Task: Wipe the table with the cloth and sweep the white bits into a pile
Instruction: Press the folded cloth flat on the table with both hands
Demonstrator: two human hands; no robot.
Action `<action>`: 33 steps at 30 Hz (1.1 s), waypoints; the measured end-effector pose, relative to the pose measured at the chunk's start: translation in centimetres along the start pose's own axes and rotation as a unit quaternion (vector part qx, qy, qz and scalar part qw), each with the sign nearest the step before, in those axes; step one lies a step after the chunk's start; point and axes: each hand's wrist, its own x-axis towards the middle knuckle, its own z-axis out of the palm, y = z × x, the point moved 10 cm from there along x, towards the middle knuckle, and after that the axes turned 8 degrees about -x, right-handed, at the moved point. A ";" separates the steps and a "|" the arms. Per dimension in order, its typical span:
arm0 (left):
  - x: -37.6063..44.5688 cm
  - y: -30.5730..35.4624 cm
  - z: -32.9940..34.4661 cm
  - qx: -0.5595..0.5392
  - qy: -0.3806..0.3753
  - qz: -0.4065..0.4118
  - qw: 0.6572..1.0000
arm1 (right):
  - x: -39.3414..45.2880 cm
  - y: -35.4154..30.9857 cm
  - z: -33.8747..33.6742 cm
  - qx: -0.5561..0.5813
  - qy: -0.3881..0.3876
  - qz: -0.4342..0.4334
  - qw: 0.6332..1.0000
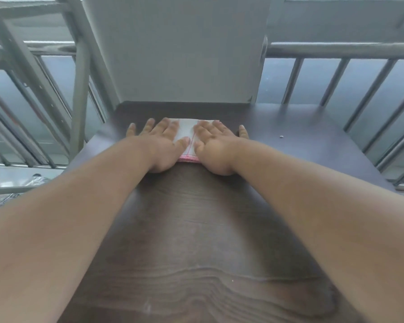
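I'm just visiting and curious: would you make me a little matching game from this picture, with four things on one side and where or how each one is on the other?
Things:
1. cloth
2. left hand
3. white bit
4. table

States:
A. dark wood grain
B. lies alone, right of both hands
C. white with a pink edge, flat under the hands
D. fingers spread, presses the cloth's left side

Pairs: 1-C, 2-D, 3-B, 4-A

Matt dark wood-grain table, white woven cloth, metal railing.
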 end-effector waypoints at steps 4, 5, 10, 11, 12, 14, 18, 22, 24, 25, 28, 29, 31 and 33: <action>0.9 1.1 -0.3 0.013 0.000 0.000 1.000 | 0.4 1.4 -0.2 0.009 0.005 -0.001 1.000; 0.9 1.5 -0.2 0.013 0.000 0.000 1.000 | 0.3 1.7 -0.2 0.010 0.007 -0.001 1.000; 0.7 3.8 0.1 0.018 0.001 -0.003 1.000 | -0.8 3.8 -0.2 0.011 0.014 0.004 1.000; 0.6 4.3 0.2 0.020 0.001 -0.004 1.000 | -1.1 4.3 -0.2 0.011 0.014 0.008 1.000; 0.5 4.9 0.2 0.022 0.001 -0.002 1.000 | -1.4 4.7 -0.1 0.008 0.014 0.012 1.000; 0.1 6.1 0.3 0.021 0.001 0.004 1.000 | -2.2 5.7 0.0 0.005 0.014 0.019 1.000; -1.0 9.0 0.8 0.016 -0.001 0.015 1.000 | -4.4 7.9 0.1 0.001 0.014 0.033 0.999; -2.1 11.9 1.3 0.009 0.001 0.028 1.000 | -6.7 10.2 0.3 0.000 0.015 0.047 0.999; -2.8 13.1 1.6 0.005 0.000 0.034 0.999 | -7.8 11.0 0.4 0.001 0.013 0.056 0.998; -3.2 13.5 1.7 0.002 0.000 0.037 0.999 | -8.4 11.3 0.5 0.002 0.012 0.060 0.998; -4.5 14.6 2.2 -0.007 -0.003 0.047 0.999 | -10.3 11.8 0.7 0.004 0.010 0.072 0.997; -5.0 14.8 2.4 -0.011 -0.003 0.051 0.999 | -10.9 11.8 0.8 0.005 0.009 0.075 0.997; -5.9 15.0 2.7 -0.019 -0.002 0.059 0.998 | -12.0 11.7 1.0 0.004 0.007 0.079 0.997; -7.0 15.0 3.0 -0.029 -0.003 0.066 0.997 | -13.2 11.4 1.3 0.006 0.004 0.080 0.997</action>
